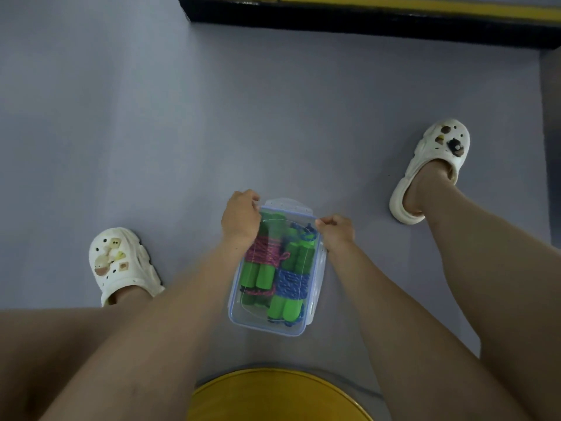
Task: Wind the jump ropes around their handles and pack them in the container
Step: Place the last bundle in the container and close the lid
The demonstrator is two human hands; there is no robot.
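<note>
Left hand (241, 215) fingers curled over lid (288, 205) at far-left corner; right hand (337, 229) pinches far-right corner. Container (235, 311) on grey floor (151, 117), long axis roughly 12–6. Inside: pink rope (264, 249) at 9, blue rope (293, 284) at 3, green handles (262, 276) lengthwise. Yellow stool (273, 396) at 6.

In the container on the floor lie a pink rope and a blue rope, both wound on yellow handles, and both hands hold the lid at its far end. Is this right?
No. The handles are green, not yellow, as the head view shows. The rest holds: pink rope and blue rope lie in the container, left hand and right hand grip the lid at its far end.
</note>
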